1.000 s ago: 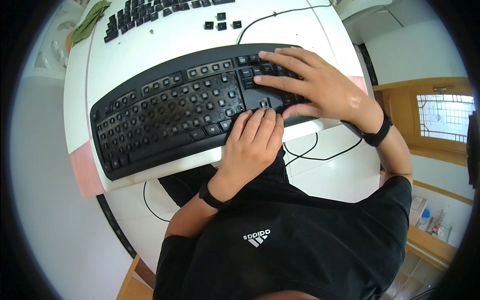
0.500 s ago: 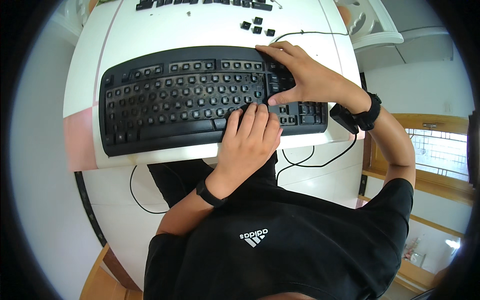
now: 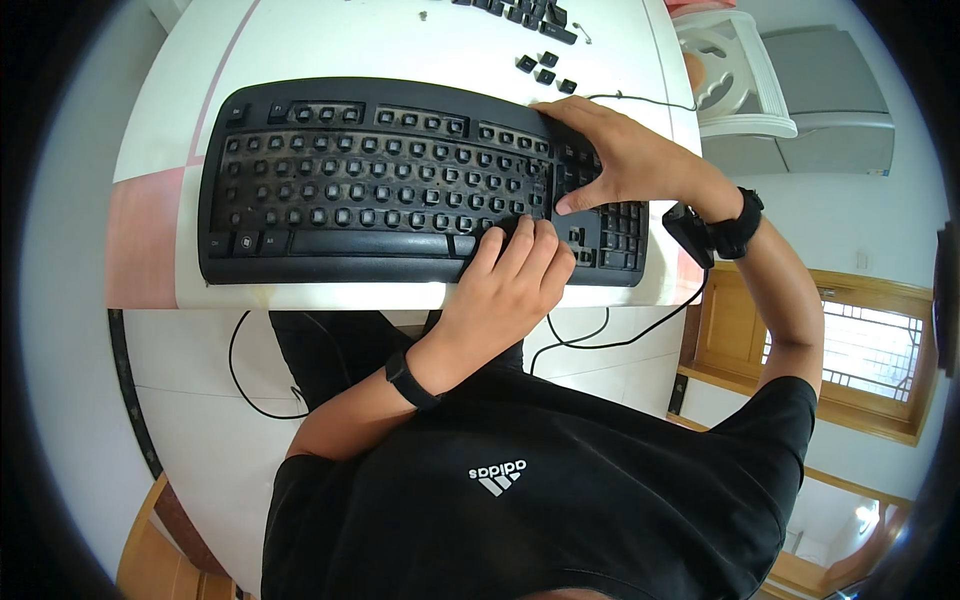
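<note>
A black keyboard (image 3: 350, 243) lies along the near edge of the white table, most of its main key caps gone and the dusty stems bare. The long space bar and the number-pad keys are still on it. My right hand (image 3: 640, 160) grips its right part, fingers at the far rim and thumb pressed down by the navigation keys. Bent over the near rows, right of the space bar, my left hand (image 3: 510, 270) has its fingers curled close together. Its thumb and whatever lies under its fingertips are hidden.
Several loose key caps (image 3: 546, 76) lie beyond the keyboard, with more caps (image 3: 520, 14) at the far edge of view. A thin cable (image 3: 640, 98) crosses the table's right side. A black device (image 3: 688, 232) with a cord is strapped at my right wrist. A white chair (image 3: 740, 80) stands to the right.
The view has shifted and turned slightly, so the table sits differently in it. My right hand keeps its hold on the keyboard. My left fingers stay on the near rows, slightly more bent.
</note>
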### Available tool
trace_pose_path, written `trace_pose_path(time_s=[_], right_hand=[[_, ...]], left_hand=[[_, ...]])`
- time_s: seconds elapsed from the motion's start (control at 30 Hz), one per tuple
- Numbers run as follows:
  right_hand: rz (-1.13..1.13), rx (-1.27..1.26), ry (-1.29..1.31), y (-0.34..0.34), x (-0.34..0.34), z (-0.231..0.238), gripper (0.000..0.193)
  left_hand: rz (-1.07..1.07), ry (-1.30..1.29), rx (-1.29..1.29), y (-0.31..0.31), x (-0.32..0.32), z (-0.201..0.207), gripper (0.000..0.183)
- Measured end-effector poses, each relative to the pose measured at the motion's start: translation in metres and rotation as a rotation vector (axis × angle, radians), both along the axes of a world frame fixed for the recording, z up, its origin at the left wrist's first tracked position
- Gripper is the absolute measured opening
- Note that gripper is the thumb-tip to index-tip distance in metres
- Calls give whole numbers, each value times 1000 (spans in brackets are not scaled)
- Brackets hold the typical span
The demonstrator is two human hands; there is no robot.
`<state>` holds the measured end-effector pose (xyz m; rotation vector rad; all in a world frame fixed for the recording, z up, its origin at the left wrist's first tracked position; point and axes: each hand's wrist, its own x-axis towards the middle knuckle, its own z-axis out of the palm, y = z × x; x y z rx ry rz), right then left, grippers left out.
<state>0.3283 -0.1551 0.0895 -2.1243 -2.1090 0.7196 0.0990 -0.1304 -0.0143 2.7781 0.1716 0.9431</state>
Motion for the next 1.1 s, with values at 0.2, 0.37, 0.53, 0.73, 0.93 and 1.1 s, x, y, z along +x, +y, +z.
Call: trace_pose_path(time_s=[0.2,0.37,0.53,0.73,0.93,1.1], right_hand=[[22,-48,-61,6,2,5,96],[53,-14,-94,7,3,4,96],[49,1,-111,6,5,1,97],[33,-20,-109,7,4,3,96],[22,-33,-117,9,0,7,96],[61,32,-105,8,5,0,92]], left_hand=[[-5,0,11,3,0,0,33],[1,-8,9,2,1,-1,32],[5,-1,18,3,1,1,31],[8,22,10,3,1,2,30],[3,27,6,3,1,3,29],[4,18,6,4,2,4,27]])
